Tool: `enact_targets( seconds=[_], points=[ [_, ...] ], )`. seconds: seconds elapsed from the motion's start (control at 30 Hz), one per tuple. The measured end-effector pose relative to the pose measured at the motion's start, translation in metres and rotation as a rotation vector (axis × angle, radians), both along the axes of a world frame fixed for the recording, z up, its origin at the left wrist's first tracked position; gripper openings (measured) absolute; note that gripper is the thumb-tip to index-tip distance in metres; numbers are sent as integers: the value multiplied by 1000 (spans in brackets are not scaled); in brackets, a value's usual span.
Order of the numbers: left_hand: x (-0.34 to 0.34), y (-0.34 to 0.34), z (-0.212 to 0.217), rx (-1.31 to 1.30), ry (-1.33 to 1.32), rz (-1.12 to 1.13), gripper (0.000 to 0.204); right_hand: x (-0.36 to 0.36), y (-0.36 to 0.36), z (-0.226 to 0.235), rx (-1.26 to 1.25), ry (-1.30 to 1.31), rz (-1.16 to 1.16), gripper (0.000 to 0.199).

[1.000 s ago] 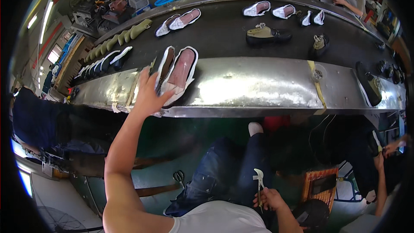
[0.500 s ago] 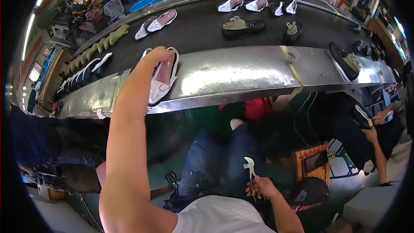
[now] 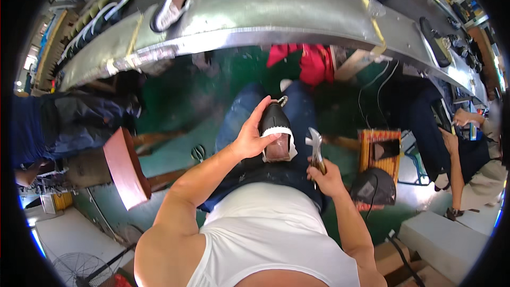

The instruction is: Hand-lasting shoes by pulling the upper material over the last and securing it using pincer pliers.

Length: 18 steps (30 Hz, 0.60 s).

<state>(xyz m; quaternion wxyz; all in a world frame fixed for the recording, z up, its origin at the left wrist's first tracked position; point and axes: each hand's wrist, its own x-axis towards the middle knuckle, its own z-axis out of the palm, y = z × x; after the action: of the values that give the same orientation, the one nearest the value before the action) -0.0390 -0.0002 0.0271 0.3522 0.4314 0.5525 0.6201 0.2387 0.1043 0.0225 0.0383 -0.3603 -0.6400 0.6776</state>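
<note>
Right hand: gripping silver, hooked metal pliers
Left hand: clutching black, white-edged, maybe-leather shoe, now pulled into pliers range

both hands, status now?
Left hand: holding a dark unfinished shoe.
Right hand: closed around a pliers-like metal tool.

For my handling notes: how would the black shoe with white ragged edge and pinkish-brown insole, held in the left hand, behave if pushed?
The black shoe is probably stiff: it shows a full, unsagging shape in the left hand. The white ragged edge likely flexes more, looking thin and uneven. With its insole upward, it might rock, since its outside looks rounded.
</note>
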Motion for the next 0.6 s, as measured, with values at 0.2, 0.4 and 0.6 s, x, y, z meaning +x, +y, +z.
enact_targets(
  seconds=[0.2, 0.4, 0.6],
  points=[
    [43, -30, 37, 177, 416, -83, 130, -18, -7, 45, 333, 29, 40, 30],
    [68, -54, 46, 157, 324, -252, 125, -40, -33, 57, 161, 263, -56, 70],
    [56, -32, 51, 11, 179, -267, 73, -36, -46, 47, 187, 211, -26, 103]
  ],
)
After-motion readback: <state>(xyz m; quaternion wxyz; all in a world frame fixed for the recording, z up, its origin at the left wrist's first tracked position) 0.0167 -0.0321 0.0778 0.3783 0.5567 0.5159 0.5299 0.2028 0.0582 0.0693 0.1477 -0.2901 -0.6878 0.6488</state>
